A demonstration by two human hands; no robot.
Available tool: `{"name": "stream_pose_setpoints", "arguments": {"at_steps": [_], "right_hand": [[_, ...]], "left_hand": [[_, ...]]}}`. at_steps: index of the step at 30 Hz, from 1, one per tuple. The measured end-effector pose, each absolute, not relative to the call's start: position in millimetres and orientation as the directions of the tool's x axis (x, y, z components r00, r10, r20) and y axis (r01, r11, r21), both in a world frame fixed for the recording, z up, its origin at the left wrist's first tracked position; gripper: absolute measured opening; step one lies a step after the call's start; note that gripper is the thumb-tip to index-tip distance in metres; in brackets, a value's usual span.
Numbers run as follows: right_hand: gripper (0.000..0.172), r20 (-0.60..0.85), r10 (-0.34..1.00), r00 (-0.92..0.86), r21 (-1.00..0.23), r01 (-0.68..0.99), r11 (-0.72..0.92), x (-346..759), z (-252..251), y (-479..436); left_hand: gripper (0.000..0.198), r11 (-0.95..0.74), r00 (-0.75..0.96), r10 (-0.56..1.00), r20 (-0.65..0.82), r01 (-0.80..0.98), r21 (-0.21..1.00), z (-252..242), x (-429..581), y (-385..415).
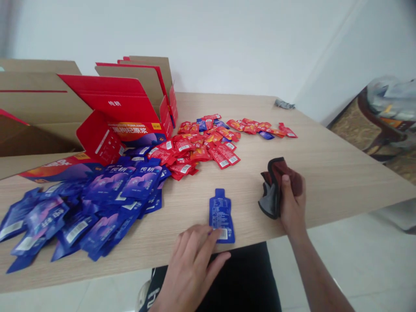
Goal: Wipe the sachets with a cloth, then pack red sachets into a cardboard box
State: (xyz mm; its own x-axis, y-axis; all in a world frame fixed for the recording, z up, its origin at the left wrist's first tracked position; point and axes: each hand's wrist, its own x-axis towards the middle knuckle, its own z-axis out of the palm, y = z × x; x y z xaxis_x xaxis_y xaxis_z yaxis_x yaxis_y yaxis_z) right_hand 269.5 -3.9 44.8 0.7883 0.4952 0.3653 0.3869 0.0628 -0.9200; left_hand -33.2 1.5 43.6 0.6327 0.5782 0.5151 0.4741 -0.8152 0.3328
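A single blue spouted pouch (221,214) lies flat near the front edge of the wooden table (325,164). My left hand (191,264) rests at the table edge with fingers spread, its fingertips touching the pouch's lower end. My right hand (292,208) is closed on a dark red and grey cloth (276,184), holding it bunched on the table to the right of the pouch.
A heap of blue pouches (94,208) covers the left of the table. Small red sachets (208,145) lie scattered in the middle. Opened red and brown cartons (123,108) stand at the back left. A chair with bags (386,117) is at the right.
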Motion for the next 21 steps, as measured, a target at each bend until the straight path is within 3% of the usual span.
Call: {"name": "stream_pose_setpoints", "arguments": {"at_steps": [4,8,10,13,17,21], "right_hand": [[0.044,0.334,0.505,0.796,-0.938,0.331,0.1,269,43,-4],[0.051,0.267,0.531,0.804,-0.961,0.265,0.081,271,41,-4],[0.054,0.246,0.543,0.803,-0.965,0.252,0.065,272,39,-5],[0.055,0.218,0.567,0.795,-0.972,0.23,0.05,275,36,-5],[0.061,0.158,0.571,0.805,-0.982,0.187,0.009,276,34,-5],[0.069,0.13,0.582,0.803,-0.989,0.146,0.019,276,35,-5]], "left_hand": [[0.065,-0.859,0.761,0.504,0.409,0.492,0.143,37,-21,10],[0.049,-0.882,0.794,0.431,0.428,0.471,0.015,26,-21,11],[0.035,-0.913,0.794,0.351,0.496,0.407,-0.007,27,-26,11],[0.036,-0.96,0.76,0.221,0.611,0.28,-0.002,47,-34,14],[0.033,-0.96,0.733,0.264,0.627,0.263,0.095,103,-38,36],[0.033,-0.936,0.744,0.275,0.609,0.353,-0.009,158,-16,95]]}}
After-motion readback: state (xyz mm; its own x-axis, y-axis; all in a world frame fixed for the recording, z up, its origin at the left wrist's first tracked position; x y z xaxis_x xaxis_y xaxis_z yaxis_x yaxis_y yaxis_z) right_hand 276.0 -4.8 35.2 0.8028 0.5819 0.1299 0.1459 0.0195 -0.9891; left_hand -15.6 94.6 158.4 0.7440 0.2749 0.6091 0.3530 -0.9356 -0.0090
